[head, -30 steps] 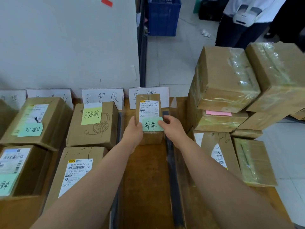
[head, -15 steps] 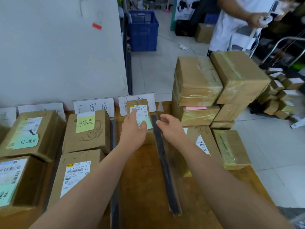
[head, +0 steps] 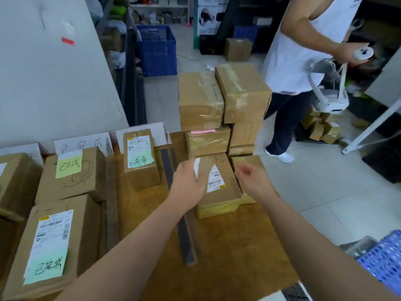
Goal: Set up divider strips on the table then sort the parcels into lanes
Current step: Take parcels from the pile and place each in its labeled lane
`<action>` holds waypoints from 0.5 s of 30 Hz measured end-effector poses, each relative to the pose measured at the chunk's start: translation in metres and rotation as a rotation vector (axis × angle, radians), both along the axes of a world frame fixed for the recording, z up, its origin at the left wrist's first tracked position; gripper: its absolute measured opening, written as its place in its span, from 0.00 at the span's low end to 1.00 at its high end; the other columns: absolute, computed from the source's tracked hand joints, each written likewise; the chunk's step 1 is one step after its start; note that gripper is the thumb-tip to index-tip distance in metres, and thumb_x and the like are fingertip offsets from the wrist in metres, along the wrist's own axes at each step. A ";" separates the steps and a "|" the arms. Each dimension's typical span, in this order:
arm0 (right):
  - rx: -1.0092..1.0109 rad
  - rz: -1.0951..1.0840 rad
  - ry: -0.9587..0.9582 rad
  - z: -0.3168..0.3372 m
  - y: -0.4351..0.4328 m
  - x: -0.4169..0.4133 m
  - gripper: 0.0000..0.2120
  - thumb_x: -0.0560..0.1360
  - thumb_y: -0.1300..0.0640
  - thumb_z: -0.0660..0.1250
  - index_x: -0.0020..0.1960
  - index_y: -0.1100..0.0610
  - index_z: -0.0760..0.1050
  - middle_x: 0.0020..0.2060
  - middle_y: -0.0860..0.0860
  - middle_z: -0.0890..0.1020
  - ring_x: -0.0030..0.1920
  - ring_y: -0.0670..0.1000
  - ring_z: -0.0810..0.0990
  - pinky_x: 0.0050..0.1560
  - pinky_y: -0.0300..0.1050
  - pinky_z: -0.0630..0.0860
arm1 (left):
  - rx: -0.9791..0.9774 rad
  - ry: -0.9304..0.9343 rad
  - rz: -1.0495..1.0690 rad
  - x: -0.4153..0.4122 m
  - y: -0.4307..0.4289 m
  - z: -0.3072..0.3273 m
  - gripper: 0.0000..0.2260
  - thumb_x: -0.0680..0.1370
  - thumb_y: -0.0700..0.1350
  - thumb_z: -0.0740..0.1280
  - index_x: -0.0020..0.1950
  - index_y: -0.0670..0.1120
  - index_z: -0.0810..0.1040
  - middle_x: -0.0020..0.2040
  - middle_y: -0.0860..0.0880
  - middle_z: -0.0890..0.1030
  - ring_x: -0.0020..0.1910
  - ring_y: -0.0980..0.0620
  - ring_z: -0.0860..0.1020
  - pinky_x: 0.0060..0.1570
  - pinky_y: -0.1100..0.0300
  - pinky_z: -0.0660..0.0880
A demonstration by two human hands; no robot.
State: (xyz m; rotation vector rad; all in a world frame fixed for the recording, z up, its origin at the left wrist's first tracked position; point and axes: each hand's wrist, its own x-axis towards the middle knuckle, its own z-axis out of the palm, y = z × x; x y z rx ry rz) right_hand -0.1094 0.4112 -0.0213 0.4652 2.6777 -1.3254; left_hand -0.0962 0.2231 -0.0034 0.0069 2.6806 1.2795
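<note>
Both hands hold nothing. The left hand [head: 189, 183] is flat with straight fingers; the right hand [head: 252, 178] is loosely curled, palm turned inward. Between them, on the brown wooden table [head: 234, 246], lies a flat brown cardboard parcel [head: 226, 190] with a white barcode label. The left fingertips overlap its left edge, though whether they touch it cannot be told. The right hand hangs just beside its right edge, apart from it.

Just left of the left hand, partly hidden by the wrist, a long dark grey divider strip [head: 186, 242] runs along the table. Across that strip from the left hand stands a small brown box [head: 142, 177] bearing a white shipping label and a mint-green note handwritten 异常. Farther left, past a second dark strip [head: 111, 203], a brown box with a drawn headset [head: 91, 185] carries a yellow-green note reading 已完成. The nearer brown box [head: 85, 235] has a barcode label and a pale green note with the same words. A white paper sign [head: 83, 144] behind them also reads 已完成. Beyond the fingertips of both hands rises a stack of taped brown boxes [head: 201, 105], with a pink slip [head: 202, 131] showing between two of them.
</note>
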 end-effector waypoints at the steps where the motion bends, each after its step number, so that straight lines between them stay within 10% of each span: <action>1: 0.014 0.005 -0.029 -0.002 0.010 0.001 0.18 0.80 0.55 0.62 0.68 0.57 0.73 0.62 0.52 0.79 0.59 0.51 0.77 0.53 0.40 0.68 | -0.008 -0.041 0.002 0.000 0.010 -0.004 0.23 0.83 0.49 0.59 0.78 0.47 0.60 0.75 0.47 0.64 0.72 0.47 0.65 0.67 0.58 0.63; 6: 0.103 0.094 -0.107 -0.012 0.049 0.002 0.18 0.80 0.55 0.61 0.70 0.56 0.72 0.59 0.53 0.79 0.52 0.51 0.77 0.50 0.42 0.71 | -0.109 -0.198 0.062 -0.001 0.050 -0.022 0.22 0.81 0.52 0.61 0.73 0.48 0.63 0.69 0.42 0.68 0.62 0.39 0.73 0.61 0.42 0.75; 11: 0.202 0.135 -0.132 -0.024 0.081 -0.006 0.18 0.77 0.54 0.65 0.64 0.61 0.72 0.57 0.58 0.78 0.57 0.58 0.77 0.57 0.53 0.76 | -0.182 -0.140 0.044 0.005 0.087 -0.030 0.24 0.82 0.47 0.61 0.77 0.45 0.62 0.76 0.45 0.63 0.74 0.45 0.63 0.73 0.53 0.61; 15: 0.187 0.194 -0.194 -0.023 0.102 -0.006 0.24 0.78 0.56 0.66 0.71 0.62 0.67 0.66 0.59 0.74 0.64 0.59 0.74 0.63 0.50 0.71 | -0.039 -0.170 0.033 0.002 0.125 -0.030 0.21 0.84 0.45 0.59 0.77 0.47 0.64 0.73 0.48 0.69 0.63 0.52 0.73 0.58 0.66 0.69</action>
